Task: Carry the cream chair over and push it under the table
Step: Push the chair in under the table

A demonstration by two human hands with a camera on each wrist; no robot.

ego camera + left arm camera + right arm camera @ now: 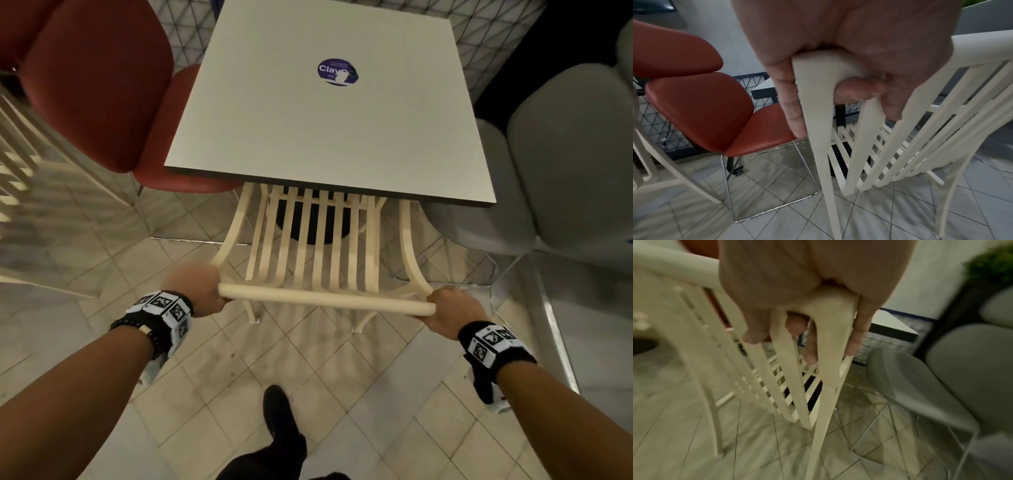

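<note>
The cream chair [325, 301] has a slatted back and a round top rail, and its seat reaches under the near edge of the square white table [308, 137]. My left hand [195, 291] grips the left end of the rail, fingers curled round the corner [824, 65]. My right hand [452, 308] grips the right end of the rail, its fingers wrapped over the corner [830, 305]. In the wrist views the chair's slats [900, 146] and legs [818, 426] hang below my fingers; the right wrist view is blurred.
A red upholstered chair [102, 85] stands left of the table, partly under it. Grey chairs [565, 154] stand to the right. Another cream slatted chair [20, 178] is at far left. The table's black base [308, 219] shows behind the slats. My foot [277, 407] is on the tiled floor.
</note>
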